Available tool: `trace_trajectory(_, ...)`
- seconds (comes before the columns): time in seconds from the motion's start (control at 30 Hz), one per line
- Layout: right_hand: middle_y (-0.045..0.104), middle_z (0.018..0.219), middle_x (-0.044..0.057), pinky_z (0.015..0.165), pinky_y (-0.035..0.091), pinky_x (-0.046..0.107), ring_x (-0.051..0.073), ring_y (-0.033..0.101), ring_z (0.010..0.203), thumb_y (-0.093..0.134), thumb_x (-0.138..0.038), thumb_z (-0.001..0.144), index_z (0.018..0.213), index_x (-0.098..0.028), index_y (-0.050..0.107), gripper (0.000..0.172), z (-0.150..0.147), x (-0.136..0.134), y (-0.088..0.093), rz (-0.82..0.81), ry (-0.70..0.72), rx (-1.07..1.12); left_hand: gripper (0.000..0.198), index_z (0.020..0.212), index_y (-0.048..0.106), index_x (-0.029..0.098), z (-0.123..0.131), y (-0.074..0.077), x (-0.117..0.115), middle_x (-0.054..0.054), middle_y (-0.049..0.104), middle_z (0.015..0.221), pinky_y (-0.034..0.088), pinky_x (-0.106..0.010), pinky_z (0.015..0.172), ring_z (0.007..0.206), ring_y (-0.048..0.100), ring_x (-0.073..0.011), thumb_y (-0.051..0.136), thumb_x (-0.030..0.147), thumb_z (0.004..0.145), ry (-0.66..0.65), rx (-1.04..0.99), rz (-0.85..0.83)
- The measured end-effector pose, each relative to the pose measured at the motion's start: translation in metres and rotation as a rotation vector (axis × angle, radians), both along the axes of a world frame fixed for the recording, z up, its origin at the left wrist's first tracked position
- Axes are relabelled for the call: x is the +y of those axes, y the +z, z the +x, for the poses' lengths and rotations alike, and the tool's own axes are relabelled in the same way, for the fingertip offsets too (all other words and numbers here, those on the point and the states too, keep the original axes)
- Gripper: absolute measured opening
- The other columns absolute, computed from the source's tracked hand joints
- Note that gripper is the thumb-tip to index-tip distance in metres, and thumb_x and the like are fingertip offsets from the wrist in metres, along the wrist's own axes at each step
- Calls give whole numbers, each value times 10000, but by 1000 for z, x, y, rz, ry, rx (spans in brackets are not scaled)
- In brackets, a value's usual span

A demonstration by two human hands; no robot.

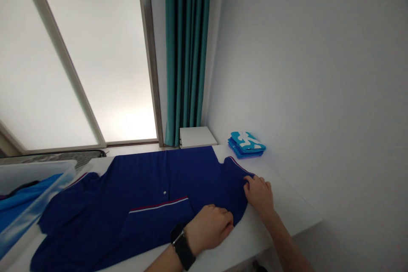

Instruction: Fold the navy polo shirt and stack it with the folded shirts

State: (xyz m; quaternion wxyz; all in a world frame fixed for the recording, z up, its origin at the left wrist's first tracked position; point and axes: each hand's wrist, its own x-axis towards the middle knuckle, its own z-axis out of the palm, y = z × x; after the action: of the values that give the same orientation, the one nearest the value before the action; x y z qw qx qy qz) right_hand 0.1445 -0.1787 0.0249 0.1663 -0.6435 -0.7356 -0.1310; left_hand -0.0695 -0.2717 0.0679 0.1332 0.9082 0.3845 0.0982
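A navy blue polo shirt [143, 178] lies spread across the white table, its collar edged in red and white and a small white button showing. My left hand [210, 226], with a black watch on the wrist, is curled closed at the shirt's near right edge by the shoulder; its fingertips are partly hidden. Farther right, my right hand [259, 195] pinches the striped hem of the right-side sleeve between thumb and fingers. The other sleeve lies at the left, its striped hem toward the plastic bin.
A clear plastic bin [68, 174] holding blue clothing [28, 204] stands at the left. Folded bright blue fabric with a white print [247, 142] is stacked at the back right, by the wall. Beyond the white table [287, 204] are a small white cabinet [196, 136] and a green curtain [188, 51].
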Motion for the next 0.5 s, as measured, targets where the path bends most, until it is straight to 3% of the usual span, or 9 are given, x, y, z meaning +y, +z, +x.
trace_trajectory(0.13, 643, 1000, 126, 844, 396, 393, 264, 562, 959, 381, -190, 899, 1121, -185, 655, 352, -23, 6, 11, 7, 216, 76, 217, 1037, 590, 238, -22, 11, 6, -28, 675, 956, 468, -312, 826, 891, 625, -185, 396, 186, 952, 163, -151, 63)
trace_trajectory(0.23, 619, 1166, 114, 919, 408, 375, 239, 540, 1090, 354, -197, 919, 1223, -183, 604, 394, -40, 15, 5, -74, 386, 128, 267, 1133, 571, 226, -44, 13, 10, -49, 652, 1077, 436, -348, 923, 1005, 584, -200, 379, 184, 953, 316, -194, 121)
trace_trajectory(0.37, 518, 1386, 116, 1037, 361, 434, 259, 432, 1294, 363, -293, 940, 1329, -197, 540, 438, -51, 21, -14, -144, 402, 141, 367, 1294, 514, 229, -59, -4, 6, -81, 594, 1248, 406, -418, 978, 1141, 526, -252, 436, 264, 937, 388, -65, 113)
trace_trajectory(0.5, 411, 1487, 118, 1123, 231, 517, 294, 300, 1400, 359, -439, 955, 1429, -213, 440, 531, -50, 20, -29, -211, 360, 114, 474, 1378, 462, 225, -58, -27, -4, -100, 468, 1440, 289, -477, 1098, 1319, 400, -289, 469, 384, 931, 396, -8, 96)
